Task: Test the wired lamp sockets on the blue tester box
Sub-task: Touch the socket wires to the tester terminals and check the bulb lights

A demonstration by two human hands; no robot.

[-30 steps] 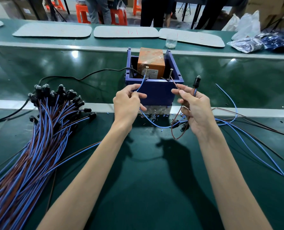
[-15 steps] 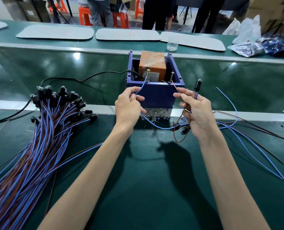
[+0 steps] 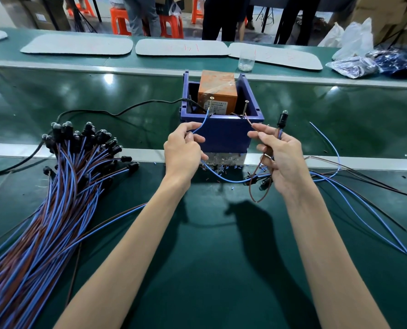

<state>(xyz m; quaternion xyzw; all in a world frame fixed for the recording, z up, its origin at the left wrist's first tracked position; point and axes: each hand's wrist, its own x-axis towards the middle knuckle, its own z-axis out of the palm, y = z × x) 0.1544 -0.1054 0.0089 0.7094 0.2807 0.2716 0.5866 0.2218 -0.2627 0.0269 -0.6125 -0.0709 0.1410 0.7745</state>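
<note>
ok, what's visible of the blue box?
The box is dark blue plastic, open-topped, upright on the green belt. An orange labelled block sits inside. A black cable enters over its left rim. A blue wire from the left hand reaches the left screw at its front rim, a brown wire from the right hand the right screw.

Your blue tester box (image 3: 224,136) looks like smooth moulded plastic with a dull sheen. The orange block (image 3: 218,91) inside it is wrapped in glossy clear film, and the screws (image 3: 246,106) are bare metal. The blue wire (image 3: 201,125) and brown wire (image 3: 256,201) have smooth plastic insulation; the green belt (image 3: 126,91) is glossy and the worktop (image 3: 209,257) before you is matt.
</note>
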